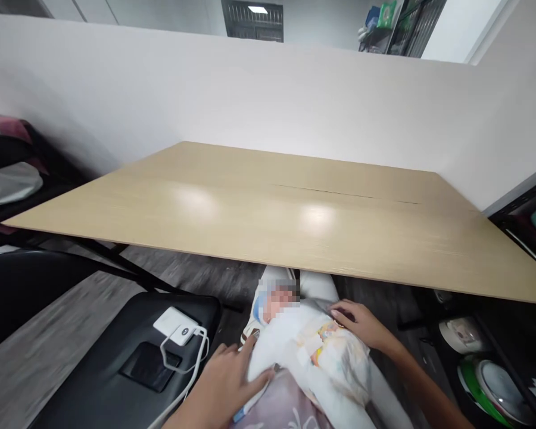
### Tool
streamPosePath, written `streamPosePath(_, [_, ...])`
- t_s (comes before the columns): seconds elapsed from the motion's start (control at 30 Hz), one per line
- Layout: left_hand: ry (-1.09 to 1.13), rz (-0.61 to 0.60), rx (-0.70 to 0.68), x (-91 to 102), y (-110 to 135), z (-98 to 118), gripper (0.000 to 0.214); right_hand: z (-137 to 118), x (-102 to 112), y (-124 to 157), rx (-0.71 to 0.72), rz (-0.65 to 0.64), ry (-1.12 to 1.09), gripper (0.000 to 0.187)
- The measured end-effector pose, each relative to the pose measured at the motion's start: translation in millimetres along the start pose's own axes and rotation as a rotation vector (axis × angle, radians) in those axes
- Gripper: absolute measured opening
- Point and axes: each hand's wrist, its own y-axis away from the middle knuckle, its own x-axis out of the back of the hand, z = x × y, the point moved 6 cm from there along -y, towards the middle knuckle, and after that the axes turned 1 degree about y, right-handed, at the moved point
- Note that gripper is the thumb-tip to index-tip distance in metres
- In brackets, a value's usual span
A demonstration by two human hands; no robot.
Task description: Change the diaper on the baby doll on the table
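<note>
A soft white bundle (279,339) lies across my lap. On its right part is a puffy, diaper-like piece (346,360) with coloured print. The bundle's upper end is blurred by pixels, with some blue beside it. My left hand (234,372) rests against the bundle's left side, thumb and forefinger spread apart. On the far right side, my right hand (360,322) lies on the bundle with its fingers stretched out. Below the bundle shows a mauve patterned cloth (279,408).
A wooden table (250,220) spans the view ahead, against a white partition (250,95). To the left, a black chair seat (102,357) carries a white power bank (176,326) with a cable and a dark phone (149,366). Lidded containers (500,387) stand at the lower right.
</note>
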Motion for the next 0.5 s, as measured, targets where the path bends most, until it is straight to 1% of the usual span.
streamPosePath(0.03, [-0.086,0.068,-0.026,8.9,-1,4,0.067,-2,2,5,-0.020,-0.011,-0.011,0.044])
streamPosePath(0.07, [-0.128,0.139,-0.081,18.2,-3,13,0.068,-5,3,10,-0.034,-0.025,-0.016,0.046])
streamPosePath(0.1, [-0.120,0.192,-0.162,26.6,-6,24,0.067,-10,4,14,-0.040,-0.038,-0.014,0.046])
streamPosePath(0.13, [-0.071,0.212,-0.260,33.2,-11,38,0.065,-16,6,17,-0.039,-0.049,-0.011,0.045])
streamPosePath(0.17, [0.006,0.196,-0.361,37.5,-19,54,0.062,-21,7,18,-0.032,-0.053,-0.011,0.043])
streamPosePath(0.2, [0.097,0.146,-0.461,39.4,-29,69,0.058,-25,8,18,-0.022,-0.051,-0.012,0.041])
streamPosePath(0.27, [0.274,-0.019,-0.634,36.2,-51,100,0.047,-30,9,16,0.000,-0.038,-0.009,0.041])
streamPosePath(0.3, [0.327,-0.086,-0.707,33.1,-61,112,0.042,-31,9,14,0.006,-0.032,0.002,0.041])
streamPosePath(0.33, [0.357,-0.128,-0.761,29.5,-70,121,0.039,-30,9,13,0.010,-0.030,0.019,0.041])
streamPosePath(0.4, [0.379,-0.164,-0.824,21.0,-83,130,0.035,-24,7,11,0.010,-0.032,0.054,0.041])
streamPosePath(0.5, [0.404,-0.153,-0.833,10.5,-88,127,0.031,-2,7,12,-0.034,0.006,0.021,0.034])
